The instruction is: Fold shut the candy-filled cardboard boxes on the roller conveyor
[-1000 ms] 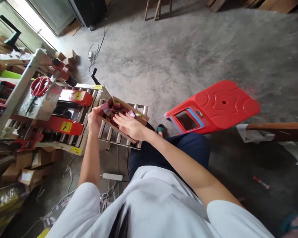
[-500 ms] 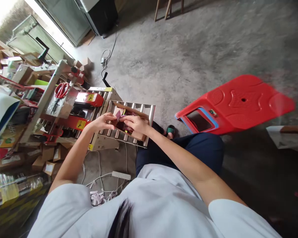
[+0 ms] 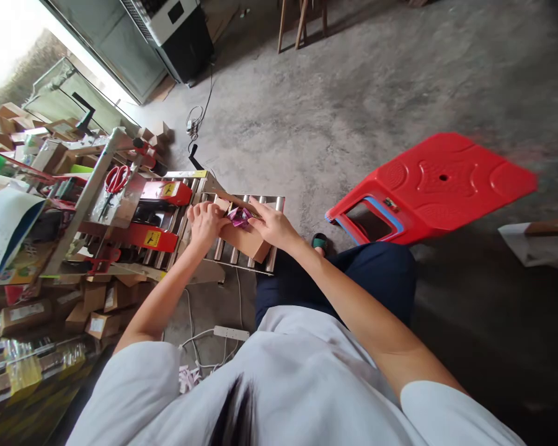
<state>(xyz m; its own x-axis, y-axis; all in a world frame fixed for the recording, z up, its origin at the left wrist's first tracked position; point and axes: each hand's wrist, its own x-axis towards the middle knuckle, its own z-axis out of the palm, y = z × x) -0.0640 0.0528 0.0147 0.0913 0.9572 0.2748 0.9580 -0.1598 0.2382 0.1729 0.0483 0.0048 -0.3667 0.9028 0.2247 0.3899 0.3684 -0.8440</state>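
A small brown cardboard box (image 3: 245, 240) sits on the metal roller conveyor (image 3: 279, 207), its near side lying smooth toward me. Purple shiny packets or filling (image 3: 240, 215) show through the gap at its top. My left hand (image 3: 205, 224) has its fingers bent round the box's left end. At the right end, my right hand (image 3: 272, 224) grips the box, thumb and fingers pressed to its upper edge. The fingertips of both hands are partly hidden.
Left of the box stands a carton sealing machine (image 3: 151, 235) with red-handled scissors (image 3: 117, 179) on top. A red plastic stool (image 3: 446, 179) stands on the right. Cartons (image 3: 102, 322), cables and a power strip (image 3: 231, 333) lie on the floor.
The near side of the box now covers much of the contents that showed before. My left hand has moved slightly down and curled, and my right hand has shifted to the right end.
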